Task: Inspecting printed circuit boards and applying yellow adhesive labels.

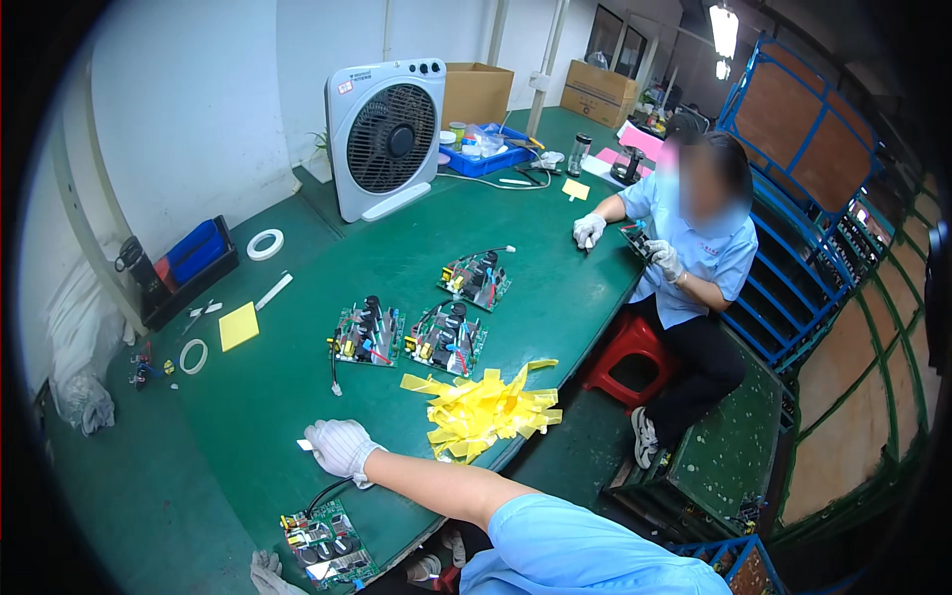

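Note:
My right hand (342,451), in a white glove, reaches over the green table with its fingers closed. A small white piece (304,445) sticks out at its fingertips. From the nearest circuit board (327,547) a black cable (325,492) runs up to the underside of this hand; whether the white piece belongs to it is hidden. My left hand (268,573), also gloved, shows only in part at the lower edge, beside that board, its fingers unclear. Beyond my right hand lie several more circuit boards (365,335) with black parts and cables. A heap of yellow tape strips (491,412) lies right of my hand.
A grey box fan (387,139) stands at the back, near a blue tray (486,154). Tape rolls (264,245) and a yellow pad (238,327) lie left. Across the table a co-worker (694,228) in gloves holds a board, beside a red stool (632,362).

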Tool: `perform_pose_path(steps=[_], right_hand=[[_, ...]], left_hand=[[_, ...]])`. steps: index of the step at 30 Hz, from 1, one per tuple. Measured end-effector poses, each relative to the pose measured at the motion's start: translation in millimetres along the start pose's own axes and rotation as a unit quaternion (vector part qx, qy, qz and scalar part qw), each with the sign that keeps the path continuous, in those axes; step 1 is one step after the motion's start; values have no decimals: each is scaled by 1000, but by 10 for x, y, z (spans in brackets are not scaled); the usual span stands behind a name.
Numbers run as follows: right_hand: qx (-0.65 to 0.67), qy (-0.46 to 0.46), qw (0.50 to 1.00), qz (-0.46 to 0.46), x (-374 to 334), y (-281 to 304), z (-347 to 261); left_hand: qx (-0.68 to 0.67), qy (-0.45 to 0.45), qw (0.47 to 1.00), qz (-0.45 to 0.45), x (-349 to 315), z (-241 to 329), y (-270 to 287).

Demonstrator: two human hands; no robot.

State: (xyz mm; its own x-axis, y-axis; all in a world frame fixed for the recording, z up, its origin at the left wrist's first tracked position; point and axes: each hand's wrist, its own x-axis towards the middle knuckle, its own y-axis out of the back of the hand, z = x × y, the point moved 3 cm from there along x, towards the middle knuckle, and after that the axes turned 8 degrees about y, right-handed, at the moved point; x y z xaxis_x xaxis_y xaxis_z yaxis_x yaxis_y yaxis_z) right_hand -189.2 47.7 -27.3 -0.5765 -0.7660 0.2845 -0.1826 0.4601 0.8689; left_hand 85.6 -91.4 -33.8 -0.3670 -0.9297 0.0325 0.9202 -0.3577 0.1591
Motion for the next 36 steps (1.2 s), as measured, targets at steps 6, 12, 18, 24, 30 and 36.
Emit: perform_pose_path(steps=[6, 12, 18, 24, 30, 36], right_hand=[[-2, -3, 1000, -7, -6, -2, -4], [-3, -12, 1000, -2, -2, -7, -5], [-8, -5, 1000, -5, -2, -29, 5], [-7, -13, 1000, -9, -8, 10, -18], [-1, -17, 1000, -12, -5, 47, -37], [-3, 2, 1000, 2, -5, -67, 25]], left_hand=[[-2, 19, 999, 32, -41, 31, 10], [1, 27, 1000, 1, 62, -196, 103], [47, 17, 997, -64, 251, -344, 153], [64, -16, 997, 27, 50, -74, 2], [-32, 65, 997, -3, 68, -58, 36], [20, 28, 999, 11, 89, -128, 82]])
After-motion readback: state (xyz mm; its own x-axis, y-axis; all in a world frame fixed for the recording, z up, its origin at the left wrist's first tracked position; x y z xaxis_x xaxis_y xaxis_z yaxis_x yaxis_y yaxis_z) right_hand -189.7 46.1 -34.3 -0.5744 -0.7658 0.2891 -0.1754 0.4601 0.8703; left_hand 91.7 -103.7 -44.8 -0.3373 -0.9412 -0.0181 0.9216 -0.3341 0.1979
